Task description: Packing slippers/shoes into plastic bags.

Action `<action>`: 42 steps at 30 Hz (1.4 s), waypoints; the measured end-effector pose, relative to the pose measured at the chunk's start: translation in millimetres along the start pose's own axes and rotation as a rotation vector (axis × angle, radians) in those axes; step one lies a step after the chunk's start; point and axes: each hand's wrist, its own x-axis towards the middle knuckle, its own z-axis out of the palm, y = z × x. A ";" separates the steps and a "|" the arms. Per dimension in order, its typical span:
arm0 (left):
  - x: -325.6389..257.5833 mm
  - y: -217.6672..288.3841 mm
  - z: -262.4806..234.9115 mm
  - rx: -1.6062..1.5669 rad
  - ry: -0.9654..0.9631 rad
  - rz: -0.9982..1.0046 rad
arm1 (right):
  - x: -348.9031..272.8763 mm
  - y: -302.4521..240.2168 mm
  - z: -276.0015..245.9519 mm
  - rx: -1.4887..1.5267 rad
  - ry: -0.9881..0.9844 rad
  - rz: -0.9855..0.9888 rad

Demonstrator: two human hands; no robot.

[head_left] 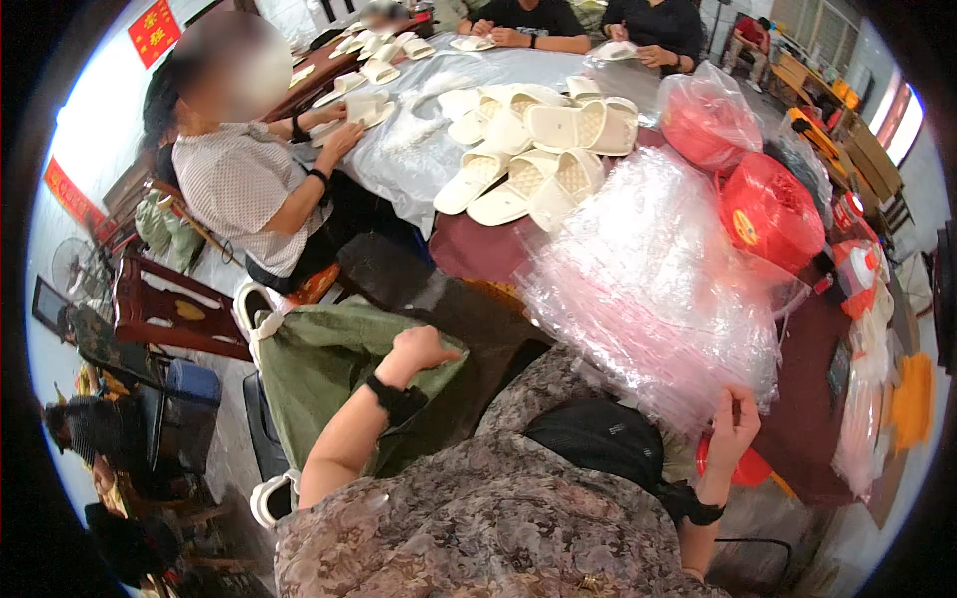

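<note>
place: packing workshop | evidence: white slippers (528, 149) heaped on table (478, 254), clear bags (648, 289)

1. R hand (733, 431): stack of clear plastic bags (648, 289) right above, touching; blocks fwd reach.
2. L hand (419, 349): green sack (319, 369) under it, dark gap just to its R.
3. Beyond bags: white slippers (528, 159), red bundles (768, 209) crowd the table.

We see thin, glossy, crinkled clear plastic bags (648, 289) right of centre, and smooth matt cream plastic slippers (528, 149) above. At lower left lies a dull green woven cloth sack (319, 369).
</note>
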 end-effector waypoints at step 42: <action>-337.6 246.8 -136.1 1.268 1.334 0.331 | -11.4 -22.7 -13.5 -0.008 0.244 -0.267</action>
